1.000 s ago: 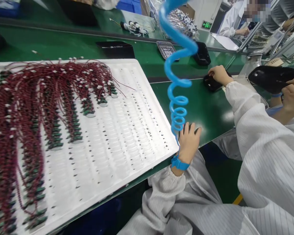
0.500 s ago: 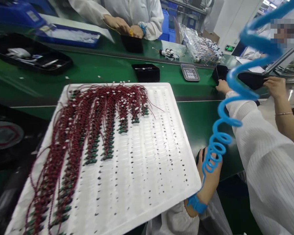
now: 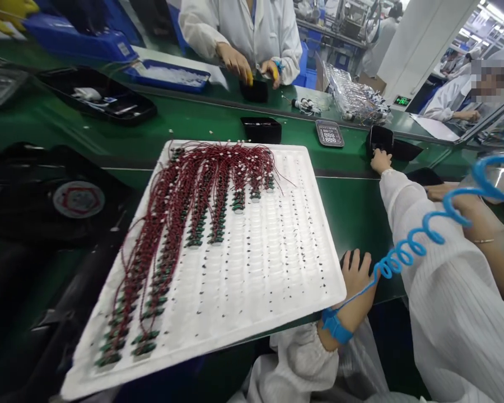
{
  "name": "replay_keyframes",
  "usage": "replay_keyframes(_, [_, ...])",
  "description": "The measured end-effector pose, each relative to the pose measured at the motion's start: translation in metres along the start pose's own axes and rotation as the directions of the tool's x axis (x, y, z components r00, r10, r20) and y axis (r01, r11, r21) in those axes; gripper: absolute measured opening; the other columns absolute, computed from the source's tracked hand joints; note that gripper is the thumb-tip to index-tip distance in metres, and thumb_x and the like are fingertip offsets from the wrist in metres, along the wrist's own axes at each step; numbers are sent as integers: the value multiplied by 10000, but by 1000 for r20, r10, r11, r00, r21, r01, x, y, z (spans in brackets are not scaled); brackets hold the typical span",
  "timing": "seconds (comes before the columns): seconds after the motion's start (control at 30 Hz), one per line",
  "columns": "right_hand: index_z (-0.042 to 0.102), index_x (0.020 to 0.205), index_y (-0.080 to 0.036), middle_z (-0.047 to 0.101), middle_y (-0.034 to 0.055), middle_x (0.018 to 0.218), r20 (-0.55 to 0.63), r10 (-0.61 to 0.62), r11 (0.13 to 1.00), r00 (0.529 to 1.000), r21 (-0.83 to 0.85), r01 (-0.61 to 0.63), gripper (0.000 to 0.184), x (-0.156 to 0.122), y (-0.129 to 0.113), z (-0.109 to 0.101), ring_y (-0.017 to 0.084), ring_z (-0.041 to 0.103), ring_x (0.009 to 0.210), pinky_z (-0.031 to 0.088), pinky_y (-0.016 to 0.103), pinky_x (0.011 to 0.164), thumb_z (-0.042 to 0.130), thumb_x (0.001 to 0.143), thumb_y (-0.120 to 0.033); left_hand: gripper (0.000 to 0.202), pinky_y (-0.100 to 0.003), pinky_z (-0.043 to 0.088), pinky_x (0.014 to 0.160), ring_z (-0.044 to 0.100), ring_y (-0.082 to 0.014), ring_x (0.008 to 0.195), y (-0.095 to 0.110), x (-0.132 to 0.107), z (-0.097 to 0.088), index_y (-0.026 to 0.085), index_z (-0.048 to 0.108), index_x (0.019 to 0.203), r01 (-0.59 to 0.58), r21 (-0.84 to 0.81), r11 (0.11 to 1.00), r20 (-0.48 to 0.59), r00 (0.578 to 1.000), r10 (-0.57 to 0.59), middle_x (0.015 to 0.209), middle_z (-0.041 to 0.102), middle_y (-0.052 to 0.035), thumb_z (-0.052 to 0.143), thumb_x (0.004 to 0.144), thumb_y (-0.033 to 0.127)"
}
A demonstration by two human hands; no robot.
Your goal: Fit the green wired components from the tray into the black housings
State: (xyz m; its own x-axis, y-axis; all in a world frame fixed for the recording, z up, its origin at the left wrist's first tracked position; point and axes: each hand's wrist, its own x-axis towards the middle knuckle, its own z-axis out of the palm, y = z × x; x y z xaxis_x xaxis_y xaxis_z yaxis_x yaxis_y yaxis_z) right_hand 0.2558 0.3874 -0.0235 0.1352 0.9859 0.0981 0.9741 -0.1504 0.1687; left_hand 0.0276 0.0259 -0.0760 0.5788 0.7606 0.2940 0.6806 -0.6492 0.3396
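Note:
My left hand (image 3: 358, 275), with a blue wrist strap (image 3: 336, 326), lies spread with its palm down beside the right corner of a white foam tray (image 3: 273, 268). The tray's corner overlaps its edge, and a coiled blue cord (image 3: 407, 253) runs from the strap. Rows of small green circuit boards (image 3: 195, 226) with dark red wires (image 3: 180, 184) fill the tray's left and upper part. Farther forward, my right hand (image 3: 380, 161) grips the near edge of a black plastic housing (image 3: 379, 140); its fingertips are partly hidden.
A display panel (image 3: 330, 133), a black box (image 3: 261, 130) and a black shell (image 3: 98, 96) lie on the green bench (image 3: 201, 112). Opposite, a co-worker's hands (image 3: 239, 64) work at a black part. Another person's bare forearm (image 3: 493, 246) with a bracelet is at the right.
The view has swung left, so the tray shows farther right and more completely. The braceleted hand has come down and left from the black part. Opposite, the co-worker's hands have separated.

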Motion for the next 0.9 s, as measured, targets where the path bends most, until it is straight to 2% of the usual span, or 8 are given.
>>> replay_keyframes(0.1, [565,1302,-130,570,271,1342,-16,46,999,999,1,-46,339,-9,-13,-8,372,514,1223,460,517,940,478,1010,-280,352,-527,526,1155,607,-327,1333,0,2,2,249,643,1305,-15,9,1000,-28,999,15,1408,640,-90,481,997,201])
replay_keyframes(0.33, [572,1267,-156,634,204,1291,-67,-230,973,971,5,231,341,-59,-52,-54,369,485,1242,403,480,998,413,968,-196,334,-535,454,1194,556,-328,1378,-1,5,6,212,639,1286,-22,-4,1000,7,1000,22,1413,613,-111,482,994,174])
replay_keyframes(0.5, [605,1215,-161,658,200,1196,-23,-450,890,893,-93,447,315,-150,-77,-81,354,549,1121,462,426,841,420,967,-218,331,-519,429,1198,537,-308,1378,0,7,8,214,642,1261,-15,1,1000,-13,1000,15,1406,604,-110,449,998,158])
replay_keyframes(0.63, [638,1170,-233,671,171,1146,5,-558,819,830,-163,551,308,-234,-90,-82,327,578,1044,479,413,768,393,984,-221,373,-514,420,1185,553,-292,1331,2,7,7,220,615,1303,-26,-14,1000,-17,1000,26,1375,610,-120,431,990,136])
replay_keyframes(0.7, [652,1143,-224,680,164,1070,28,-621,769,783,-173,616,305,-263,-93,-77,305,591,966,470,398,746,385,997,-228,397,-479,442,1152,584,-276,1262,2,7,6,214,583,1340,-65,-36,997,-15,998,64,1334,623,-122,431,983,127])
replay_keyframes(0.77, [652,1147,-166,678,157,998,68,-720,679,691,-138,721,318,-279,-93,-75,265,597,885,453,370,745,369,1015,-224,418,-447,465,1104,584,-280,1237,1,8,6,194,547,1373,-103,-52,993,-12,995,103,1306,623,-134,437,976,122])
replay_keyframes(0.87, [653,1154,-127,680,125,941,144,-835,535,531,-18,845,325,-275,-91,-87,202,593,804,417,320,718,364,1036,-219,427,-444,463,1085,556,-299,1265,1,8,8,183,523,1378,-112,-65,992,-1,994,112,1353,588,-149,452,962,114])
replay_keyframes(0.9, [663,1125,-139,682,118,936,150,-846,518,512,4,855,316,-268,-91,-96,194,594,805,408,310,708,374,1043,-237,419,-444,462,1084,556,-297,1262,1,8,9,185,526,1367,-114,-69,991,3,993,114,1374,574,-148,454,960,115])
